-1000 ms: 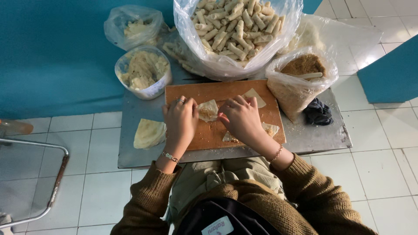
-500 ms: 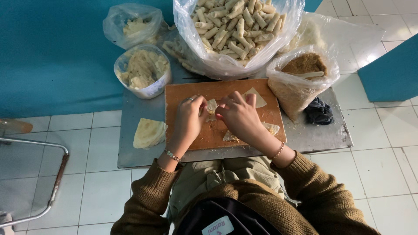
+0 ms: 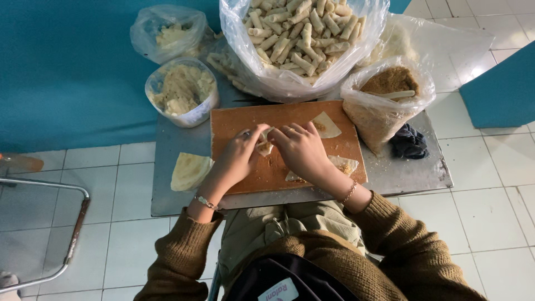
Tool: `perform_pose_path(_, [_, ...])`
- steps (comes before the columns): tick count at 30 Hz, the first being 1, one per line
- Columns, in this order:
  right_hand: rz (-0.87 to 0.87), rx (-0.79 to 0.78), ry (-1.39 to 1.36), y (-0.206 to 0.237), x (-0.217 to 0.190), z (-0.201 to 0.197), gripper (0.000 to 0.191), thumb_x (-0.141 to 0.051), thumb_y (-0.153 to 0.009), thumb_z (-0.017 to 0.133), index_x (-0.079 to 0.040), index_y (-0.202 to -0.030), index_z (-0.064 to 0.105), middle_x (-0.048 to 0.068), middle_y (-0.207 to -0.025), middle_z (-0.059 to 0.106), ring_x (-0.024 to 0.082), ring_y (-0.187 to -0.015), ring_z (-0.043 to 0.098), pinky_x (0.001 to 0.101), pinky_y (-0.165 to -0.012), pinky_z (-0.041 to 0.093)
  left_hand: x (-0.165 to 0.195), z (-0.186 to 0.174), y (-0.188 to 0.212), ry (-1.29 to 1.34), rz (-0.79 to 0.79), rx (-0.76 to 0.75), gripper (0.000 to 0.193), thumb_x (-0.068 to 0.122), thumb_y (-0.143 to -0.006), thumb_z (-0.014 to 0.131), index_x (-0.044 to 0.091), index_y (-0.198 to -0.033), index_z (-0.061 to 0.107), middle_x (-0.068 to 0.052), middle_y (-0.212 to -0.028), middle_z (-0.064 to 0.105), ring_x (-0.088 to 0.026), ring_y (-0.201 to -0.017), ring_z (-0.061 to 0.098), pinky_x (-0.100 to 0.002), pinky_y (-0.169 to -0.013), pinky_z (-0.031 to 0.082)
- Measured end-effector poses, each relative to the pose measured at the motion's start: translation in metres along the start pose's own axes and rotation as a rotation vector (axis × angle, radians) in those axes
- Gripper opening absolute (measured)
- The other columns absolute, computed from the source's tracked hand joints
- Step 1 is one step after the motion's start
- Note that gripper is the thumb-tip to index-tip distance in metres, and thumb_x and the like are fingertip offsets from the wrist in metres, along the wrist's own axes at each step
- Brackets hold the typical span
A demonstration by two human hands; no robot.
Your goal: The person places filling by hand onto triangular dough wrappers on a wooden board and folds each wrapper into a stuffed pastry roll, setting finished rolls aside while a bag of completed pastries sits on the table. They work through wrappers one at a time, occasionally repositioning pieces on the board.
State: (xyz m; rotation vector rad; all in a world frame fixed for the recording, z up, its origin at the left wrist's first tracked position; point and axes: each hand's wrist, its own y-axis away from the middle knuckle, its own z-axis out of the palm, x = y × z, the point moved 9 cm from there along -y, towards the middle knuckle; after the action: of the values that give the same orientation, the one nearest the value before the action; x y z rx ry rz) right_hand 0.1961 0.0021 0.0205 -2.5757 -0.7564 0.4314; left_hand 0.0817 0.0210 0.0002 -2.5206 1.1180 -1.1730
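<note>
Both my hands meet over a wooden cutting board on a low metal table. My left hand and my right hand pinch a small folded pastry wrapper between their fingertips. Another wrapper with filling lies on the board's far right, and a further one sits by my right wrist. A stack of plain wrappers rests on the table left of the board.
A big clear bag of finished rolls stands behind the board. A bag of brown filling with a spoon is at the right, a dark cloth beside it. Two bags of pale filling stand at the left. A metal chair frame is at the far left.
My hands have drawn closer together. The wrapper that lay flat on the board is now folded up small between my fingertips.
</note>
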Motion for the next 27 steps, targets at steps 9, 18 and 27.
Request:
perform_pose_path(9, [0.066, 0.049, -0.071, 0.009, 0.002, 0.004, 0.022, -0.017, -0.094, 0.066, -0.012, -0.114, 0.060, 0.001, -0.095, 0.071, 0.020, -0.094, 0.067, 0.0431, -0.084, 0.039, -0.019, 0.006, 0.002, 0.028, -0.099, -0.208, 0.081, -0.013, -0.087, 0.059, 0.021, -0.156, 0.032, -0.018, -0.129, 0.062, -0.036, -0.118, 0.065, -0.043, -0.093, 0.056])
perform_pose_path(18, [0.063, 0.035, 0.040, 0.006, -0.003, 0.007, 0.039, -0.039, -0.093, 0.073, -0.012, -0.117, 0.059, 0.001, -0.091, 0.069, 0.019, -0.093, 0.067, 0.0454, -0.091, 0.039, -0.009, -0.004, -0.005, 0.053, 0.028, -0.113, 0.056, 0.001, -0.095, 0.062, 0.013, -0.145, 0.040, -0.019, -0.128, 0.066, -0.039, -0.115, 0.066, -0.045, -0.089, 0.057])
perform_pose_path(27, [-0.002, 0.021, 0.109, 0.000, -0.012, 0.010, 0.053, -0.045, -0.084, 0.075, -0.012, -0.121, 0.057, -0.001, -0.089, 0.070, 0.018, -0.092, 0.068, 0.0530, -0.092, 0.036, -0.018, -0.006, -0.012, 0.125, -0.004, -0.119, 0.051, 0.002, -0.094, 0.063, 0.014, -0.141, 0.047, -0.012, -0.108, 0.073, -0.030, -0.099, 0.074, -0.039, -0.082, 0.059])
